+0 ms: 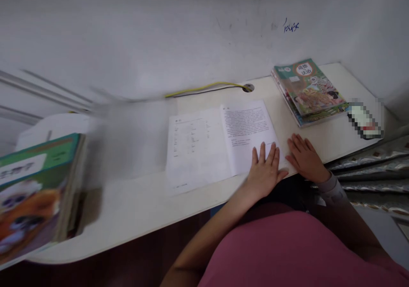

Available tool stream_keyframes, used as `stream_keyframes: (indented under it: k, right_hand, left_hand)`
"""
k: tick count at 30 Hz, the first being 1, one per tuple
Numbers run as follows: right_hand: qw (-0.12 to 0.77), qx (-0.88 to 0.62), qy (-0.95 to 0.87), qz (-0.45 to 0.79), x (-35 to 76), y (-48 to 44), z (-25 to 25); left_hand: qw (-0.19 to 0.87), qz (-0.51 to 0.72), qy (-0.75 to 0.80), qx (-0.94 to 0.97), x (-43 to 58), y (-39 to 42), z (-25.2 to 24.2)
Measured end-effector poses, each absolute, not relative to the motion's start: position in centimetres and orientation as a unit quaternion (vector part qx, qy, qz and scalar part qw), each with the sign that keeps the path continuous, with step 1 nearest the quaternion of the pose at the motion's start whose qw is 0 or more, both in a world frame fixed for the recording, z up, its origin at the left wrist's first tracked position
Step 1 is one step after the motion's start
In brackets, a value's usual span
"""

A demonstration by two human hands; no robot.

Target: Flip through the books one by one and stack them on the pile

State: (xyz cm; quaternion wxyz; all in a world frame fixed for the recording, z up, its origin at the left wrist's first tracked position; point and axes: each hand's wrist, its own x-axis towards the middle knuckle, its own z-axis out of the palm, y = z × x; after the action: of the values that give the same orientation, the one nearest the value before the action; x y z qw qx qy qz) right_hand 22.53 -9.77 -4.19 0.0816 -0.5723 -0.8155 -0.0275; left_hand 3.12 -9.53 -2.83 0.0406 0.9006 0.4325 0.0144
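An open white booklet point(220, 144) with printed text lies on the white desk point(137, 210). My left hand point(265, 170) rests flat on the lower right corner of its right page, fingers stretched out and holding nothing. My right hand point(305, 157), with a grey cuff at the wrist, lies flat on the desk just past the booklet's right edge, fingers also extended and empty. The two hands are close together, almost touching.
A stack of colourful textbooks point(308, 91) lies at the back right. Another stack of books point(35, 193), blurred, stands at the left edge. A yellow cable point(207, 86) runs along the wall into a desk hole point(248, 87). Patterned fabric point(367, 172) lies to the right.
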Motion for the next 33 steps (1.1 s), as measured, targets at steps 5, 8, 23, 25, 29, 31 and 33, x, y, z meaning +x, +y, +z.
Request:
stream_keyframes:
  k: [5, 8, 23, 25, 29, 31, 33]
  right_hand:
    - [0.078, -0.573, -0.815, -0.032, 22.5, -9.8, -4.3]
    - [0.083, -0.571, -0.816, -0.032, 22.5, -9.8, -4.4]
    - [0.085, -0.575, -0.814, -0.021, 22.4, -9.9, -4.2]
    - [0.087, -0.576, -0.813, -0.019, 22.5, -9.8, -4.0]
    - [0.103, -0.568, -0.817, 0.002, 22.9, -8.6, -3.6]
    - [0.116, -0.551, -0.826, 0.014, 23.1, -7.4, -3.6]
    - [0.123, -0.531, -0.838, 0.022, 23.3, -6.0, -3.7]
  left_hand:
    - [0.032, 0.022, 0.433, 0.901, 3.4, -9.7, -2.9]
    - [0.031, 0.017, 0.433, 0.901, 3.4, -9.9, -2.8]
    - [0.047, 0.004, 0.415, 0.909, 3.7, -9.6, -2.4]
    - [0.051, 0.002, 0.409, 0.911, 3.4, -9.6, -2.1]
    - [0.080, -0.012, 0.366, 0.927, 1.6, -8.0, -1.1]
    - [0.070, -0.017, 0.375, 0.924, 0.4, -6.2, -0.4]
    - [0.049, -0.026, 0.411, 0.910, -0.6, -4.0, 0.1]
